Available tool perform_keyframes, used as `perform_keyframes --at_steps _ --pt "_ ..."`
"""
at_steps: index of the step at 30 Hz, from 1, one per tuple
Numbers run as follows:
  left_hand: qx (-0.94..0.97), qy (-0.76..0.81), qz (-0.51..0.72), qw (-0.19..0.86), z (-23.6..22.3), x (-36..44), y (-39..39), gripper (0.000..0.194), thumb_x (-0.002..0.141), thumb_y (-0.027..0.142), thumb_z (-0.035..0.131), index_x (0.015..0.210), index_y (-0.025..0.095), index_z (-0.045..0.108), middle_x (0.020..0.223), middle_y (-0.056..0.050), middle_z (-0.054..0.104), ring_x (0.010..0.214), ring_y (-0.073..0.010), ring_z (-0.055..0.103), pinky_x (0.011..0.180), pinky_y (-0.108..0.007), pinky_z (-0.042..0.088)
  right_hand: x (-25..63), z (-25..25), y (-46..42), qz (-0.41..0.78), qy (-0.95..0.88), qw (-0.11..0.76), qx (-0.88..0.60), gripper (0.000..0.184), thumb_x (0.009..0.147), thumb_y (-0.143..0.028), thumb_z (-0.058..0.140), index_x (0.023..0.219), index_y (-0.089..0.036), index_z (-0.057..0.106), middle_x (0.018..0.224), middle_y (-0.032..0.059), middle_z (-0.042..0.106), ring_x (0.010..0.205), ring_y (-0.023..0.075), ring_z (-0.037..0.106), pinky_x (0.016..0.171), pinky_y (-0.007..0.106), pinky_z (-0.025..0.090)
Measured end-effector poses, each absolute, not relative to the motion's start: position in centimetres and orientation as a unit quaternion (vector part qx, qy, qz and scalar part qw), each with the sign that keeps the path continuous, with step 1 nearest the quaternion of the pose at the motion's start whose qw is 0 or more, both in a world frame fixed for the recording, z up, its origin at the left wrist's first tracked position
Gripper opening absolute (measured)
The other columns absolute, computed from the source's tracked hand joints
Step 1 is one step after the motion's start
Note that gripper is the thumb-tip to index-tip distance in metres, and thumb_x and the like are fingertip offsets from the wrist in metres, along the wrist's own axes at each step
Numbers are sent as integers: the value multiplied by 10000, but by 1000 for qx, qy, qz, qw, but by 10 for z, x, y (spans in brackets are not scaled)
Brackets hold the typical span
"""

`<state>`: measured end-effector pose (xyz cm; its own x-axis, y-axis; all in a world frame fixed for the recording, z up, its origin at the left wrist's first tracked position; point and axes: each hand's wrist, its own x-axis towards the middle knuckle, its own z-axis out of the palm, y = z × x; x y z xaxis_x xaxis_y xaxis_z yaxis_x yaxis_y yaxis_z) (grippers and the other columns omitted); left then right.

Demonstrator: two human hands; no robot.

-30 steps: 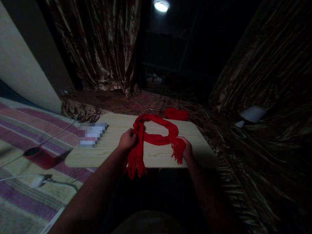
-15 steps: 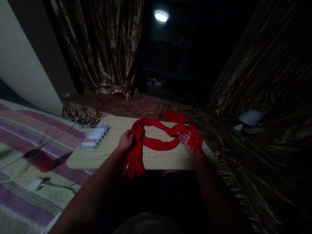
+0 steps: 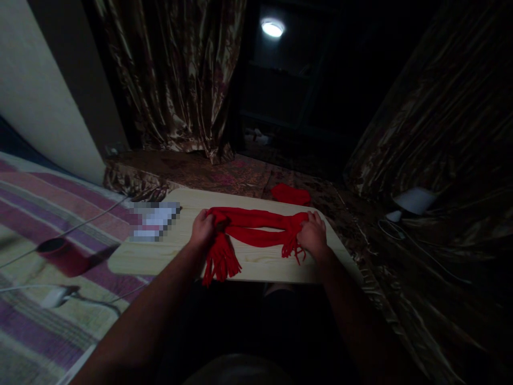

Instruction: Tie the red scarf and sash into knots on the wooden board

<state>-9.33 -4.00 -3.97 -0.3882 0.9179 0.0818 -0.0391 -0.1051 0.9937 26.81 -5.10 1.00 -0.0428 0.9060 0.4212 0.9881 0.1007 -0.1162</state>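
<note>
A red scarf (image 3: 256, 218) with fringed ends stretches across a light wooden table (image 3: 260, 262) in two strands, a narrow gap between them. My left hand (image 3: 201, 229) grips its bunched left end, and a fringe hangs from there toward the table's front edge. At the other end, my right hand (image 3: 313, 234) is closed on the scarf, with the second fringe dangling just left of the fingers. The fingertips of both hands are partly hidden by the cloth and the dim light.
Behind the table lies another red cloth item (image 3: 290, 194). A blurred-out white item (image 3: 154, 222) is on the table's left. Left of it are a red cylinder (image 3: 64, 256), cables and a white plug (image 3: 56, 295) on a striped cover. A white lamp (image 3: 414, 200) stands at the right.
My right hand has turned over and closed on the scarf's right end. The open loop has been drawn into two nearly parallel strands, and my left hand has shifted slightly left.
</note>
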Motion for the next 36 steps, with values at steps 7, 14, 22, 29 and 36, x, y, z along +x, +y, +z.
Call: perform_keyframes --at_steps 7,14,22,29,36 --pt "374 532 637 414 -38 -91 -40 190 720 326 538 846 191 581 738 -6 645 614 -145 596 569 -256 506 206 28 -37 -24 -785 256 -563 318 952 -342 513 1119 -182 731 1244 127 709 1197 252 618 1132 426 390" --pt "332 524 680 390 -43 -106 -34 178 741 335 534 820 187 593 746 -3 636 650 -142 583 612 -248 495 198 10 -15 -23 -778 27 -627 483 859 -221 636 1341 -210 634 1266 164 692 1104 284 675 938 370 496" --pt "349 537 673 372 -52 -113 -25 218 760 386 528 807 187 603 759 -17 644 689 -167 582 640 -271 488 222 26 25 10 -714 240 -657 277 817 -164 500 953 -163 741 1063 133 750 1035 253 653 934 323 461" --pt "351 540 669 370 -47 -111 -28 248 734 390 529 809 175 627 733 -18 653 667 -174 568 632 -282 467 238 48 38 350 -641 353 -584 235 801 -340 613 938 -177 712 791 0 730 698 168 634 635 240 475" --pt "358 559 655 360 -50 -111 -29 301 758 415 518 763 166 686 701 -41 669 648 -191 576 601 -290 460 273 76 29 519 -641 228 -517 456 736 -562 768 604 -198 529 526 -5 586 500 126 544 572 260 494"
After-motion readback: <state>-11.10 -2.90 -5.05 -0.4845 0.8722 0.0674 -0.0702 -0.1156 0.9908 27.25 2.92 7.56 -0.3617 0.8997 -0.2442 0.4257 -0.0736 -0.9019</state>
